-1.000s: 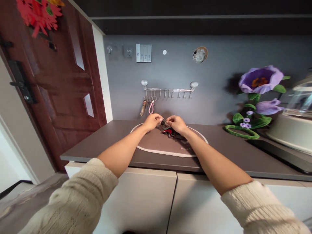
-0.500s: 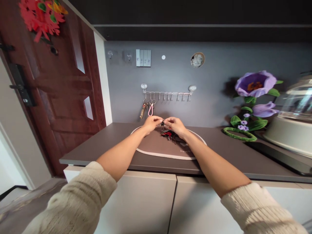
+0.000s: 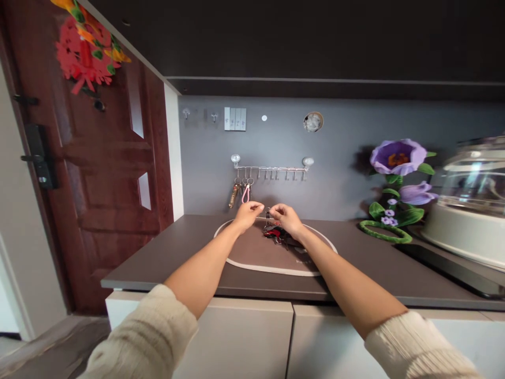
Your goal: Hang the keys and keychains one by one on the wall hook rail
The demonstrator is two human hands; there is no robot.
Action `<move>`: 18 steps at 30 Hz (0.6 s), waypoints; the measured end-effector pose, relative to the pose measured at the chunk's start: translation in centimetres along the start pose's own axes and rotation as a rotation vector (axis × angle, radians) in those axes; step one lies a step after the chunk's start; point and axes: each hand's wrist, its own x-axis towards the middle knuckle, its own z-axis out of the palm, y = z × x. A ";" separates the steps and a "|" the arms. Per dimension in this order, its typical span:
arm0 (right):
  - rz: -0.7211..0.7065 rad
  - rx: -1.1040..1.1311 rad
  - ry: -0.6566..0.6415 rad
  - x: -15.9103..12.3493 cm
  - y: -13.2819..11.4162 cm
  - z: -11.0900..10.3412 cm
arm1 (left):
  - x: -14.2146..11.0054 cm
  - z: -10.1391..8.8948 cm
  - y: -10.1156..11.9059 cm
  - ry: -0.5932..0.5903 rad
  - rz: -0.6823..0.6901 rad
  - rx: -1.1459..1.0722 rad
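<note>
Both my hands are stretched out over an oval brown mat (image 3: 252, 260) on the countertop. My left hand (image 3: 248, 214) and my right hand (image 3: 285, 218) are both pinched on a bunch of keys (image 3: 273, 230) with a red fob, lifted slightly above the mat between them. A thin ring or strap spans between the fingertips. On the wall behind, a metal hook rail (image 3: 271, 168) carries a brown keychain (image 3: 233, 196) and a pink looped keychain (image 3: 245, 193) at its left end.
A dark red door (image 3: 98, 173) with a black handle stands at the left. Purple fabric flowers (image 3: 398, 184) and a white domed appliance (image 3: 465, 210) sit on the brown countertop (image 3: 173, 252) at the right. White cabinet doors lie below. Light switches (image 3: 235, 119) are on the wall.
The camera has tilted up, so everything sits lower in view. My hands stay pinched on the keys and have raised them a little off the mat.
</note>
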 end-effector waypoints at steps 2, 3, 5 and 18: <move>-0.013 -0.031 0.049 0.4 0.0 0.0 | 0.2 -0.2 -0.3 0.055 -0.004 0.072; -0.017 -0.029 0.070 0.7 0.0 0.0 | 0.3 -0.3 -0.5 0.077 -0.009 0.115; -0.020 0.018 0.094 1.5 -0.5 0.0 | 0.6 -0.5 -1.0 0.107 -0.017 0.211; 0.171 0.287 0.200 7.4 -6.2 2.1 | 0.7 -1.0 -1.4 0.105 -0.091 0.571</move>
